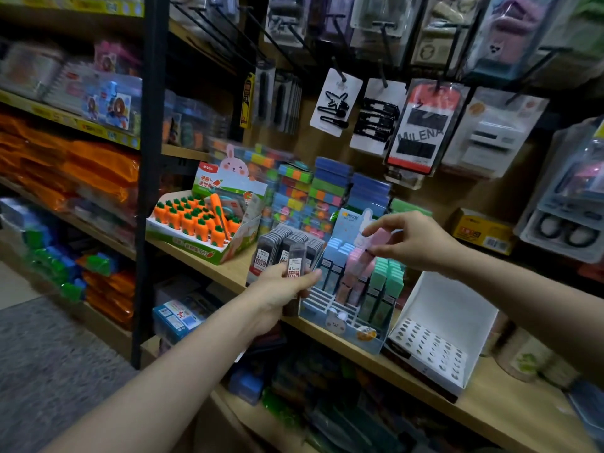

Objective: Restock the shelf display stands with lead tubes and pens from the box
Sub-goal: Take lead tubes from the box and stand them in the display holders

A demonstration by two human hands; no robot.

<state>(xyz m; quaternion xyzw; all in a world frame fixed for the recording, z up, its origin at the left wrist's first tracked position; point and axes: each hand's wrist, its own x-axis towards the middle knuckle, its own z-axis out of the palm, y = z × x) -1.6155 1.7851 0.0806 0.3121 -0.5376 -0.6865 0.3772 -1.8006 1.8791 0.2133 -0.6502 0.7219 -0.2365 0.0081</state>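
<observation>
- left hand [281,289] reaches forward, fingers curled round dark clear-plastic lead tubes with red labels [295,268], just in front of the wooden shelf [408,364] edge
- right hand [410,240] raised over clear bunny-sticker display stand [343,317], fingertips pinching pink lead tube [362,256]
- white perforated cardboard stand [434,335] just right of it

Blurred beyond reading: small print on the dark clear lead tube [295,260], its lower end hidden inside the left hand [283,289]. Cut off by the top edge: hanging clear blister packs [389,18]. Smeared past telling: orange plastic packets [81,168] far left.
</observation>
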